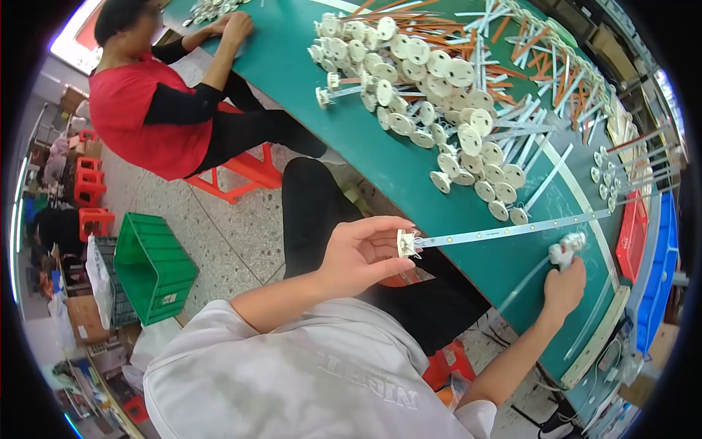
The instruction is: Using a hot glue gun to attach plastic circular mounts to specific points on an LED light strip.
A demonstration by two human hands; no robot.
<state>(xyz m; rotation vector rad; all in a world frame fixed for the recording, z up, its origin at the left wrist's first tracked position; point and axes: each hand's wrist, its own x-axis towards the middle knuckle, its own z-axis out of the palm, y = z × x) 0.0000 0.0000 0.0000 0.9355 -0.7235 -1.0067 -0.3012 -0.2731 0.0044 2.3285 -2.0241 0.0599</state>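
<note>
My left hand [365,252] grips the round cream-white base of an LED strip stick [504,232] between thumb and fingers. The pale strip, dotted with small yellowish LEDs, points right across the green table [468,263]. My right hand [564,287] is closed on a wad of white cotton [567,249], low over the table's right part and apart from the strip. A large heap of similar sticks with round white discs [468,139] lies on the table ahead of my hands, their white and orange strips pointing away to the right.
Several more sticks [607,175] lie at the table's far right, beside a red bin [632,234] and a blue bin [658,282]. At the left a person in a red top [157,117] sits on a red stool [241,175]. A green crate [153,267] stands on the floor.
</note>
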